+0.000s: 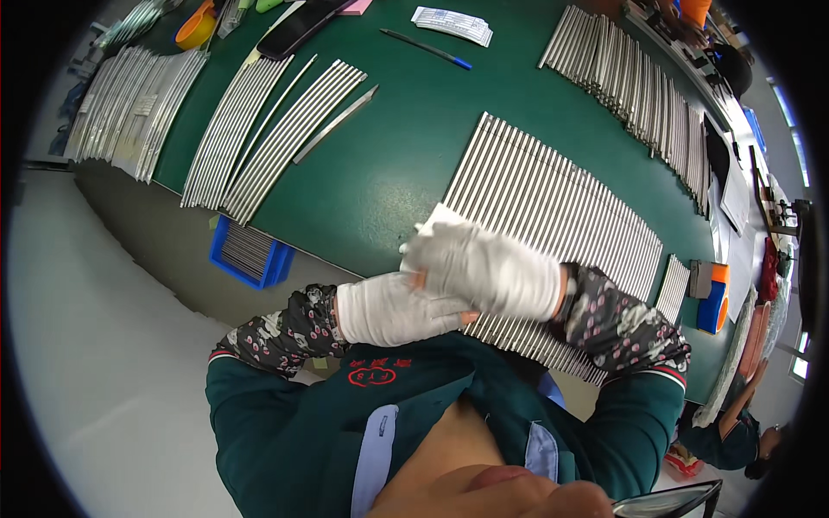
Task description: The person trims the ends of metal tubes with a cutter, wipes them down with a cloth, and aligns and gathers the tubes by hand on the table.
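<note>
Both hands wear white gloves with bare fingertips and meet at the table's front edge, over the near left part of a wide row of thin silver metal rods (553,194). My right hand (484,266) is smeared by motion and lies partly across my left; its finger pose is unclear. A white piece (442,216), cloth or paper, shows at its far side; whether it is held cannot be told. My left hand (393,309) is nearer my body, its visible fingers stretched to the right, some hidden beneath the right hand.
Rod groups (233,129) lie at left beside wrapped bundles (138,112). A rod pile (626,95) is far right; a short rod group (672,289) and blue-orange tape dispenser (713,300) sit right. Further back are a phone (302,28) and pen (423,47). A blue bin (275,266) hangs below the edge.
</note>
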Tool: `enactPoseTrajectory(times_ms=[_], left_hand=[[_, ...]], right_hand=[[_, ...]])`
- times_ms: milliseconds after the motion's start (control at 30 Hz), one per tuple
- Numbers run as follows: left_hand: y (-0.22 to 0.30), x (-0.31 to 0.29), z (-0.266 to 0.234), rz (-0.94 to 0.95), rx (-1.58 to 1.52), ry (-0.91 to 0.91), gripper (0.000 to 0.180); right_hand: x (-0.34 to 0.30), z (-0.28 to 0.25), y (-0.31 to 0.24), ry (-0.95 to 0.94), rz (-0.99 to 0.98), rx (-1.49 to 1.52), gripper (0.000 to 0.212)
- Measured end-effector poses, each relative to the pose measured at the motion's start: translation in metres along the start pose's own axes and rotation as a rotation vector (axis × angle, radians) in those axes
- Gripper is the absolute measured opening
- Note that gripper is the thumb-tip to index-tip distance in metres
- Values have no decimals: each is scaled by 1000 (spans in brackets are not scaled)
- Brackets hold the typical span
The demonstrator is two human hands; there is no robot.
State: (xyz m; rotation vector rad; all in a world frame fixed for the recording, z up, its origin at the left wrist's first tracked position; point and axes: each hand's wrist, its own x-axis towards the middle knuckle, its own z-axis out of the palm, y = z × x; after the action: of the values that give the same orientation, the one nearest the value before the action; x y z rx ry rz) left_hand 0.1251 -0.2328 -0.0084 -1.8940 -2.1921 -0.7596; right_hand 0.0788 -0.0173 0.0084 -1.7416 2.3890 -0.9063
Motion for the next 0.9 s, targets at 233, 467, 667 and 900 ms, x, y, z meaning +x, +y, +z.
enactPoseTrajectory(times_ms=[233, 467, 667, 900], left_hand=[[-8, 1, 5, 14, -175, 54, 40], [-12, 9, 3, 66, -225, 3, 37], [-8, 8, 2, 63, -250, 47, 29], [-4, 5, -2, 56, -207, -40, 34]], right_hand=[[10, 2, 7, 106, -17, 66, 39], [4, -42, 68, 352, 132, -223, 51], [-26, -45, 46, 338, 345, -249, 45], [-63, -37, 8, 422, 409, 226, 38]])
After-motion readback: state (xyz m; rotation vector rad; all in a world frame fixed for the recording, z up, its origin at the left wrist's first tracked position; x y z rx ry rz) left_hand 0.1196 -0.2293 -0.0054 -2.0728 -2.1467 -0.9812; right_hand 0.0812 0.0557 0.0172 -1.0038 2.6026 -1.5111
